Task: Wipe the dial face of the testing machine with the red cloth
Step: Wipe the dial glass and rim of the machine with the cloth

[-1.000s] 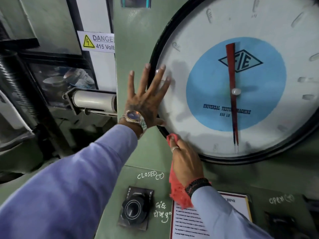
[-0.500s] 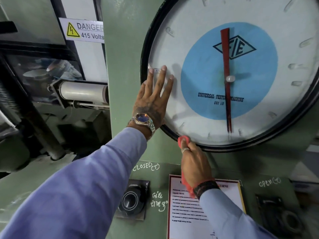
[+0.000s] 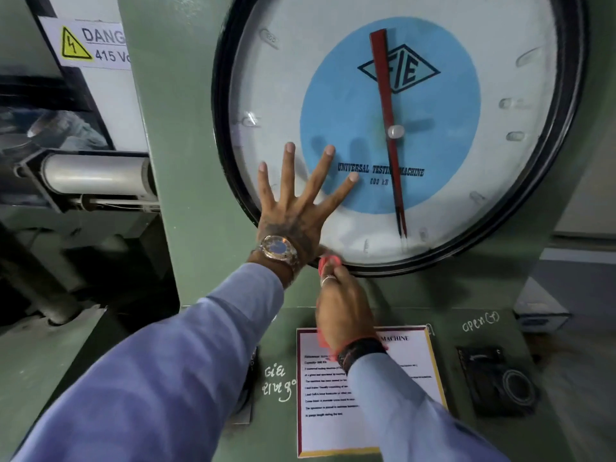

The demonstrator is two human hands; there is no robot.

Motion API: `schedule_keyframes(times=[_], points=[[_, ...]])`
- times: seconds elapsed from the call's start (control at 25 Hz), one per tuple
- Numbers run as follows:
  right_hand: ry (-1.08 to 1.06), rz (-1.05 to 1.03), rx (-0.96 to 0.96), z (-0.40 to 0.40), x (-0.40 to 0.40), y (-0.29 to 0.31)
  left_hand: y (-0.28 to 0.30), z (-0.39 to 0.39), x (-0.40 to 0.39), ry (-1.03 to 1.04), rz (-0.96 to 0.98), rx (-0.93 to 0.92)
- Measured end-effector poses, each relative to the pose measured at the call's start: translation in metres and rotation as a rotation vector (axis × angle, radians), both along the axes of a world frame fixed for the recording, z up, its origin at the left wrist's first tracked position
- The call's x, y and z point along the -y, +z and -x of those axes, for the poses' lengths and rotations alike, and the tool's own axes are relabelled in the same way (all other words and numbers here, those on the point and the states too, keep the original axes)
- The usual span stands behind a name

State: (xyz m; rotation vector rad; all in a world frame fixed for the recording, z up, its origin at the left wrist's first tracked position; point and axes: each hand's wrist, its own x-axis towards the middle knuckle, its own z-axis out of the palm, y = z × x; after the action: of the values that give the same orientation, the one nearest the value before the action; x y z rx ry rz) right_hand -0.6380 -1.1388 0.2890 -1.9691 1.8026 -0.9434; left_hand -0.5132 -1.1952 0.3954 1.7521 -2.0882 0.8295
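Head view: left hand (image 3: pixel 293 215) flat, fingers spread wide, palm on lower-left of large round white dial face (image 3: pixel 393 128) with blue centre disc and black rim; grip holds nothing. Right hand (image 3: pixel 346 311) closed on bunched red cloth (image 3: pixel 326 262), cloth tip touching bottom rim of dial, just beside left wrist. Long red pointer (image 3: pixel 388 128) near vertical. White instruction placard (image 3: pixel 400 395) on green panel under right forearm.
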Motion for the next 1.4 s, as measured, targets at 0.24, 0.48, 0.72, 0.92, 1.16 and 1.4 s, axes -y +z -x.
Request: schedule_keyframes(times=[0.24,0.48,0.72,0.92,1.16,1.4], points=[[-0.198,-0.052,-0.005,0.047,0.007,0.0,-0.009,0.011,0.009,0.041,-0.039,-0.042],[-0.234,-0.097,0.209,0.055,0.011,-0.004,-0.011,0.023,0.012,0.013,-0.007,-0.052],[-0.184,-0.042,-0.075,0.059,0.016,-0.008,-0.01,0.024,0.013,0.018,-0.022,-0.028],[-0.382,-0.155,0.374,0.106,0.028,0.011,-0.008,0.03,0.008,0.072,-0.048,-0.025],[-0.294,-0.187,0.544,0.083,0.019,-0.001,0.017,0.075,0.026,-0.064,0.033,0.005],[-0.358,-0.063,0.354,0.107,0.03,0.011,0.018,0.08,0.031,-0.006,-0.063,0.038]])
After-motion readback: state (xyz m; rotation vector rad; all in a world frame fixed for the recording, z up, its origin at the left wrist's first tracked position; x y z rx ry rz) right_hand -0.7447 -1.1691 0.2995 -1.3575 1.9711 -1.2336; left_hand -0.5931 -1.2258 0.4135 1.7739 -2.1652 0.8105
